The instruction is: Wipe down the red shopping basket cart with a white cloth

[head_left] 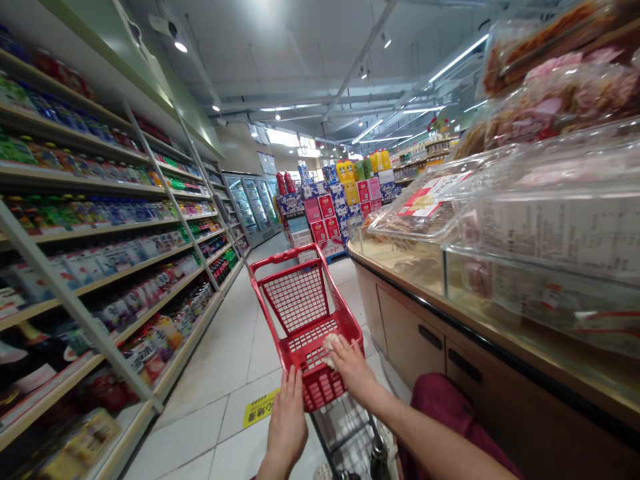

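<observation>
A red plastic shopping cart basket (295, 303) with lattice walls stands in front of me on a dark wheeled frame. At its near left corner is my left hand (287, 421), fingers stretched out along the rim and holding nothing. My right hand (354, 368) reaches over the near right rim with a crumpled, cream-coloured cloth (331, 347) under its fingers. The cloth lies against the inside of the basket near the right wall. The palm side of both hands is hidden.
Shelves of bottled drinks (100, 193) line the left side. On the right a wooden counter (400, 327) bears glass bins and packaged food (540, 227). Stacked drink cartons (325, 220) stand ahead. A yellow floor sticker (261, 408) marks the tiles. My knee (445, 413) shows at the lower right.
</observation>
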Motion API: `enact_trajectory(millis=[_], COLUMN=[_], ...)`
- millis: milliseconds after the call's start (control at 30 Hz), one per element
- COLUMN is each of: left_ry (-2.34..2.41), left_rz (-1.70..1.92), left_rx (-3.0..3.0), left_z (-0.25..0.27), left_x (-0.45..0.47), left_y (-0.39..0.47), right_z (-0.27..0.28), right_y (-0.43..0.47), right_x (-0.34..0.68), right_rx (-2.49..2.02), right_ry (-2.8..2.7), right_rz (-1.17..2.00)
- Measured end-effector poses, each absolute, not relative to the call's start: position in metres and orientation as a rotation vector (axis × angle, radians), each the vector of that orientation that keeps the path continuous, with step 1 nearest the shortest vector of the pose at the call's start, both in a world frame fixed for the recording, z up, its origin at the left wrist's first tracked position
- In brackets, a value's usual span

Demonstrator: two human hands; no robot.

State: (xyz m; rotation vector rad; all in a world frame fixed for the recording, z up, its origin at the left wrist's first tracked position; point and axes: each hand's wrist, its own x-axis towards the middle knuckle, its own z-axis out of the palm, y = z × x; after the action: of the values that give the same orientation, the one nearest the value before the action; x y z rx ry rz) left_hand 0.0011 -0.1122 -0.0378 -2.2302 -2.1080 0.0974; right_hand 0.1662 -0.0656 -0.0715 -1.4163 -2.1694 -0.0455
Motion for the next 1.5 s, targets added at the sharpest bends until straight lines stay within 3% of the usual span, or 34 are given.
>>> enact_trajectory(millis=[133,300,467,667,867,1000,1100,1267,1433,1500], left_ry=[-2.132,-2.156,-2.268,-2.242,-2.264,-2.291,-2.246,-2.162,-2.061,-1.988], left_rz=[0.040,-0.006,-0.013,0.044,-0.021,0.005,0.010,0.025,0.100,0.086], left_rx=[-2.222,-2.277,-2.178,-2.096,-2.114,-2.095,-2.077,-2.038,-2.106,-2.137], left_z=[-0.038,-0.035,-0.045,-0.052,-0.046,-0.042,-0.041,-0.042,-0.050,-0.055], left_x=[0.003,-0.003,-0.013,-0.021,-0.017,-0.017,-0.018,-0.003,0.006,0.002], left_y=[-0.113,-0.118,-0.120,-0.117,-0.118,-0.118,-0.118,-0.117,-0.117,-0.117], right_z=[-0.066,-0.070,-0.069,-0.073,-0.064,-0.066,-0.067,-0.067,-0.067,-0.065], right_y=[-0.066,-0.075,-0.071,-0.077,-0.076,-0.077,-0.075,-0.071,-0.073,-0.072], right_x=[0.174,0.143,0.155,0.110,0.125,0.098,0.111,0.149,0.136,0.148], right_rx=[-1.632,-1.367,-1.592,-1.246,-1.556,-1.330,-1.268,-1.618,-1.380,-1.478], right_ry=[-2.009,-2.200,-2.001,-2.246,-2.081,-2.222,-2.256,-2.015,-2.245,-2.225], right_rz=[-0.042,-0.010,-0.037,-0.019,0.015,0.029,0.001,-0.032,-0.042,-0.059])
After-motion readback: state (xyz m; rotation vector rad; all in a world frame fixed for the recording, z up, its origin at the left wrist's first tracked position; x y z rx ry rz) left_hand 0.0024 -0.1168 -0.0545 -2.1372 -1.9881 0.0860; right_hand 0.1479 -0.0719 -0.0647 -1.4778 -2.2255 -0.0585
